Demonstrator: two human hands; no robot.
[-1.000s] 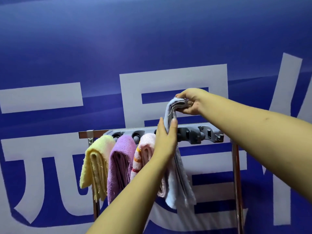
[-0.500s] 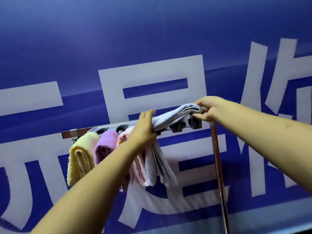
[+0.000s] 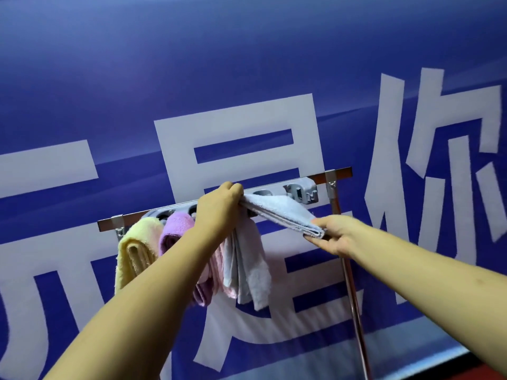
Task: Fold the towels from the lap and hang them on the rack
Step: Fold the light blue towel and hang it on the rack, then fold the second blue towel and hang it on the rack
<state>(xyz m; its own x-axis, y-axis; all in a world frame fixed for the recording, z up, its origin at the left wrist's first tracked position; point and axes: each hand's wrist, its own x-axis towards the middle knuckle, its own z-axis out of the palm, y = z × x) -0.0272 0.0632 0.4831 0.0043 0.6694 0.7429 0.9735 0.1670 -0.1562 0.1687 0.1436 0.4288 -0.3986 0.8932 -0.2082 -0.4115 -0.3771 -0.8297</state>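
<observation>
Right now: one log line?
left hand presses pale blue terry towel on grey hook rack | right hand pinches free end | unhung

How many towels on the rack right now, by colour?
yellow towel: 1
purple towel: 1
pink towel: 1, mostly hidden behind the left arm
light blue towel: 1, gripped by the left hand at the rack and pinched by the right hand
Total: 4
</observation>
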